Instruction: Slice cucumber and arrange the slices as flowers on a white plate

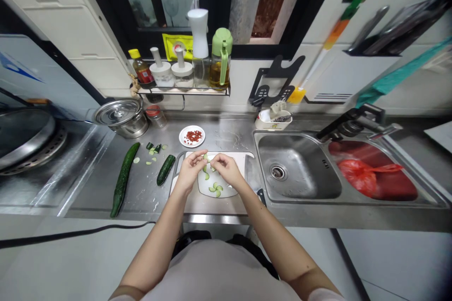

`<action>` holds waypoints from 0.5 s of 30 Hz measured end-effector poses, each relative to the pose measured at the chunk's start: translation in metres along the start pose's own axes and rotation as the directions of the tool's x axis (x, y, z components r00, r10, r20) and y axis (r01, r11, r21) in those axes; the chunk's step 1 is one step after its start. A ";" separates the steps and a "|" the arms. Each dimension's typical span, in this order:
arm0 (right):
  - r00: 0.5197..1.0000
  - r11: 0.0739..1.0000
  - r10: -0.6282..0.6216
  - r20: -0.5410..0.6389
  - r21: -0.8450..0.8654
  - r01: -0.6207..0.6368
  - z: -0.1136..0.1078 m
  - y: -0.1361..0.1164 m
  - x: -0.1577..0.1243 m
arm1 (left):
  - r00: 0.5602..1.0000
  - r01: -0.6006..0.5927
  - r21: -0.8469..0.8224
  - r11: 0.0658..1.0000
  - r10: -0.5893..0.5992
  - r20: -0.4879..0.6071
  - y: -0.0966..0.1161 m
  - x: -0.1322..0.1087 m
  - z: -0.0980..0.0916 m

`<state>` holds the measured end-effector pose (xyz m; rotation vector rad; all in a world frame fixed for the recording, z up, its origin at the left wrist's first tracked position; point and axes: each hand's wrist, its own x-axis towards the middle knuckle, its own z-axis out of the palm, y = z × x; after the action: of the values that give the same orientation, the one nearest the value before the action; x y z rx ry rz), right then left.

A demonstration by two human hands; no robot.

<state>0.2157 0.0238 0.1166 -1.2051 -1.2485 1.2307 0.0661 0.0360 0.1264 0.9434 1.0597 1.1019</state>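
Running beneath the window, the stainless-steel counter (95, 169) carries a cutting board (243, 162), and on that sits a white plate (229, 189). A long cucumber (124, 181) lies well to the left. Over the plate, the left hand (191, 168) pinches a thin cucumber slice (205, 156); the right hand's (226, 168) fingertips meet just beside it, gripping what, if anything, I can't tell. A shorter cucumber piece (165, 170) lies beside the board; fanned slices (218, 193) rest on the plate.
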 end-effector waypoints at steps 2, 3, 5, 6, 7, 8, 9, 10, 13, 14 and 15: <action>1.000 1.000 0.024 0.006 0.014 -0.024 0.000 0.001 0.000 | 0.999 -0.029 0.028 0.999 0.030 -0.014 -0.001 0.000 0.000; 0.999 0.999 0.034 0.010 0.018 -0.034 0.000 0.001 0.001 | 0.999 -0.040 0.034 0.999 0.041 -0.016 -0.002 0.000 0.000; 0.999 0.999 0.046 0.013 0.021 -0.046 0.000 0.002 0.001 | 0.998 -0.058 0.041 0.997 0.058 -0.014 -0.003 -0.001 -0.001; 0.999 0.998 0.052 0.015 0.022 -0.052 0.000 0.002 0.002 | 0.998 -0.066 0.046 0.997 0.067 -0.013 -0.004 -0.001 -0.001; 0.998 0.998 0.060 0.017 0.024 -0.060 0.000 0.002 0.002 | 0.997 -0.077 0.053 0.996 0.078 -0.014 -0.005 -0.001 -0.002; 0.997 0.997 0.072 0.019 0.025 -0.073 0.000 0.002 0.003 | 0.996 -0.090 0.064 0.994 0.091 -0.018 -0.006 -0.001 -0.002; 0.996 0.996 0.088 0.022 0.025 -0.089 -0.001 0.002 0.003 | 0.994 -0.105 0.079 0.991 0.107 -0.025 -0.007 0.000 -0.003; 0.994 0.994 0.106 0.024 0.022 -0.107 -0.002 0.002 0.004 | 0.992 -0.119 0.098 0.988 0.123 -0.036 -0.009 0.000 -0.005; 0.988 0.989 0.150 0.025 -0.006 -0.150 -0.004 0.007 0.007 | 0.986 -0.143 0.164 0.976 0.156 -0.066 -0.015 0.003 -0.011; 0.987 0.987 0.158 0.024 -0.018 -0.158 -0.004 0.010 0.008 | 0.985 -0.140 0.185 0.973 0.155 -0.069 -0.018 0.004 -0.013; 0.986 0.986 0.163 0.024 -0.033 -0.162 -0.005 0.013 0.009 | 0.986 -0.134 0.204 0.970 0.152 -0.074 -0.022 0.006 -0.016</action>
<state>0.2201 0.0333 0.1034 -1.3387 -1.2109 1.3541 0.0563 0.0386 0.1009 1.1533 1.2063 1.1808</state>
